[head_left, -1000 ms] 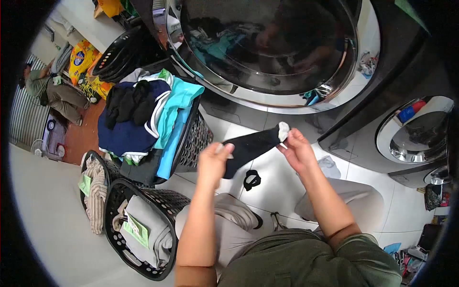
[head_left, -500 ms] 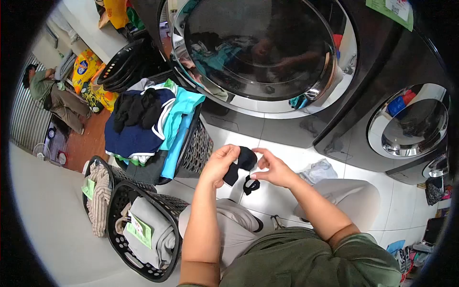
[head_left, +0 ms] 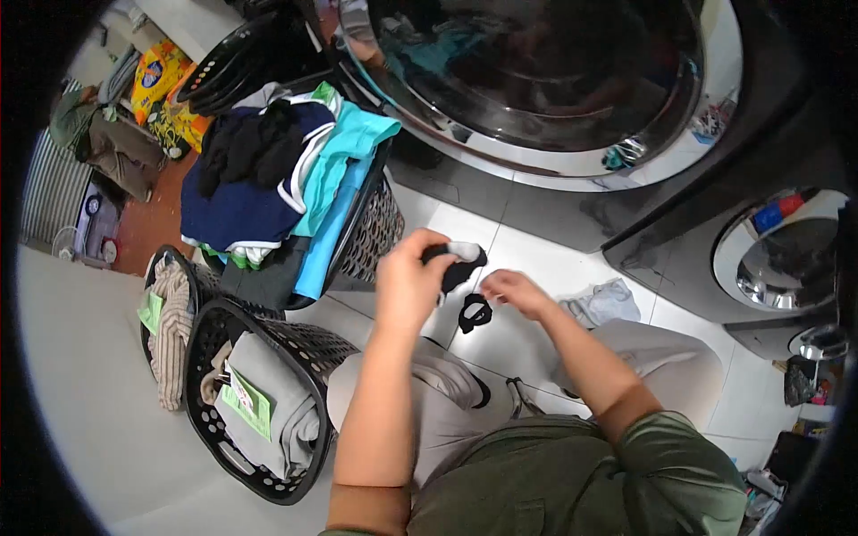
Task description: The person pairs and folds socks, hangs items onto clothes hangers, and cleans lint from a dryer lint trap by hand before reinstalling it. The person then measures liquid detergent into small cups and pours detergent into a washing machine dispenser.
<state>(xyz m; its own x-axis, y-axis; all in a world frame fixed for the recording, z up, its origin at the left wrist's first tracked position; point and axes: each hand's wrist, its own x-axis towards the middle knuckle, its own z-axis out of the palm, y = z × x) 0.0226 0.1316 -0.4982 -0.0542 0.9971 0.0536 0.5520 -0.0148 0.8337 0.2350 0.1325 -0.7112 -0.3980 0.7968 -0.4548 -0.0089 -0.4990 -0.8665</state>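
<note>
Pinched in my left hand (head_left: 409,272) is a small black sock (head_left: 463,269) with a light grey patch showing at its top. My right hand (head_left: 517,293) is just to the right of the sock, apart from it, with its fingers loosely bent and somewhat blurred; nothing shows in them. Below both hands, a second small black item (head_left: 475,314), looped like a sock, lies on the white tile floor. A light grey cloth (head_left: 606,304) is crumpled on the floor beyond my right hand.
A black basket (head_left: 380,219) piled with clothes (head_left: 241,192) stands left of the dryer door (head_left: 536,71). Closer in is a basket (head_left: 255,482) of folded grey clothes, beside another with a striped garment (head_left: 170,330). A person (head_left: 112,147) stands at far left.
My left hand has raised and turned the black sock, so its light grey part now shows. My right hand has drawn slightly away, its fingers more bent. The view has shifted.
</note>
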